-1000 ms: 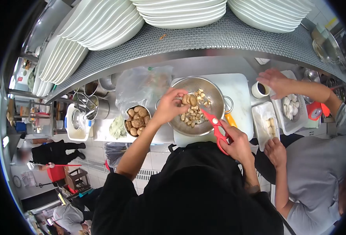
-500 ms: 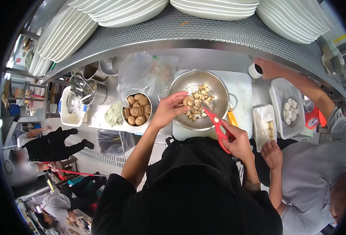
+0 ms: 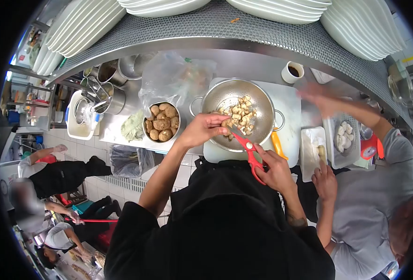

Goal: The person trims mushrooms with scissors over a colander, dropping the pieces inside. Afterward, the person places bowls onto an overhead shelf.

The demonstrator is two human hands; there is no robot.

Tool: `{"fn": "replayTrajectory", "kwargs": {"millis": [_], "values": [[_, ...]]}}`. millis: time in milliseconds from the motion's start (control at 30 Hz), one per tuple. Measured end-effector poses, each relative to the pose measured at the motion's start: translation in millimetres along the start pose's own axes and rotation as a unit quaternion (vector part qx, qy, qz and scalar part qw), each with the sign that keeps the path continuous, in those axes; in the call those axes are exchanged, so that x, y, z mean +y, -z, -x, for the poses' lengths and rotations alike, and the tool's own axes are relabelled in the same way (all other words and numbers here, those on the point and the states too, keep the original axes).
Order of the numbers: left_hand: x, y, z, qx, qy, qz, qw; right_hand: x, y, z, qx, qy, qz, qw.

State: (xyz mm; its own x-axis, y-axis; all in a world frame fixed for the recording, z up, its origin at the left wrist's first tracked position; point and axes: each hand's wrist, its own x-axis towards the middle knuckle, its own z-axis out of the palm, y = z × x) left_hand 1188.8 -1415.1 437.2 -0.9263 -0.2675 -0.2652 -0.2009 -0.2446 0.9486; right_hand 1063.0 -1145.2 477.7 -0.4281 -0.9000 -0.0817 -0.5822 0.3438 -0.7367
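My left hand (image 3: 198,133) pinches a brown mushroom (image 3: 226,123) over the near left side of a metal colander (image 3: 216,95). In my right hand (image 3: 277,171) are red-handled kitchen scissors (image 3: 249,146), their blades pointing up-left and meeting the mushroom. How far the blades are apart is too small to tell. Cut pale mushroom pieces (image 3: 245,111) lie in the colander, which rests on a white cutting board (image 3: 288,107). Left of it, a round metal pot (image 3: 178,129) holds several whole brown mushrooms (image 3: 161,122).
A yellow-handled tool (image 3: 278,145) lies beside the colander. At right, a co-worker's blurred hand (image 3: 321,98) hovers near a cup of dark liquid (image 3: 292,72) and white trays (image 3: 310,165). A plastic bag (image 3: 169,79) and green cloth (image 3: 132,127) lie left. A plate-laden shelf (image 3: 192,28) overhangs.
The scissors and both my hands have shifted slightly left, the blades now at the mushroom. The co-worker's hand has let go of the cup and moved toward the trays. The view has shifted a little.
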Motion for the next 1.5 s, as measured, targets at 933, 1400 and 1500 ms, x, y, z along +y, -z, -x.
{"fn": "replayTrajectory", "kwargs": {"millis": [933, 1400, 1500], "values": [[-15, -13, 11, 0.120, 0.046, 0.144, 0.981, 9, -14, 8, -0.064, -0.207, -0.398, 0.891], [-14, 137, 84, 0.371, -0.083, -0.523, 0.762, 17, -8, -2, -0.022, -0.268, -0.308, 0.913], [-14, 132, 79, 0.334, -0.088, -0.500, 0.794, 18, -6, -2, -0.016, -0.252, -0.293, 0.922]]}}
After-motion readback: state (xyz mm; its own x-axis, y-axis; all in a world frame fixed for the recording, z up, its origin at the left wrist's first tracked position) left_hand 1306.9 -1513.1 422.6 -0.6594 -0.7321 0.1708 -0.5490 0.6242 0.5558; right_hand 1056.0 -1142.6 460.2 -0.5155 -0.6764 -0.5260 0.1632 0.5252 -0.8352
